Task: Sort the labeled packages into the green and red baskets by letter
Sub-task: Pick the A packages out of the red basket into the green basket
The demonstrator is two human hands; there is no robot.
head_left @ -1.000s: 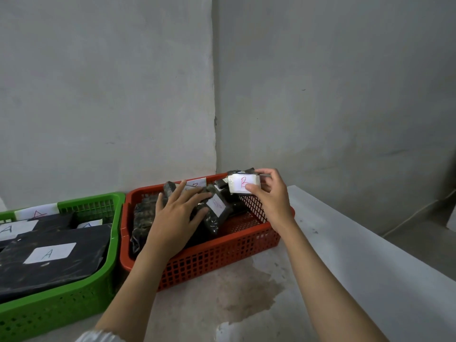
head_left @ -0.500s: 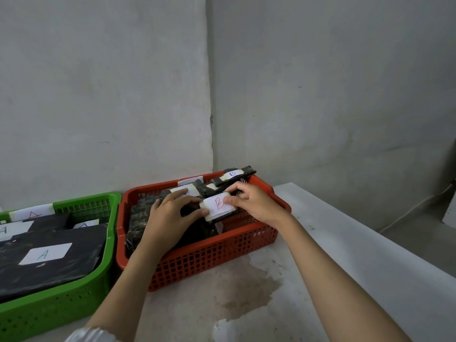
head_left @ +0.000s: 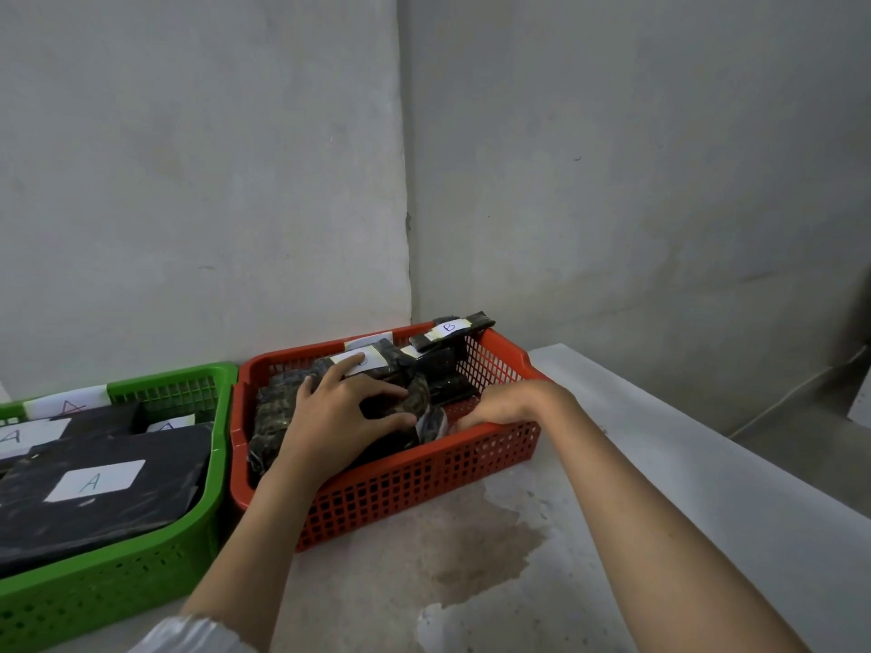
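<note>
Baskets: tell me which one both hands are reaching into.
The red basket, right of the green basket. The left hand rests on its dark packages and the right hand dips inside; the green one goes untouched.

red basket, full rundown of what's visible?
The red basket is a rectangular plastic crate with perforated grid walls and a solid rolled rim. It sits upright on the pale counter, in the wall corner, right beside the green basket. It holds a pile of dark wrapped packages; one at the back shows a white label marked B and sticks up above the rim. The left hand rests spread on the pile; the right hand reaches inside near the front wall, fingertips hidden.
</note>
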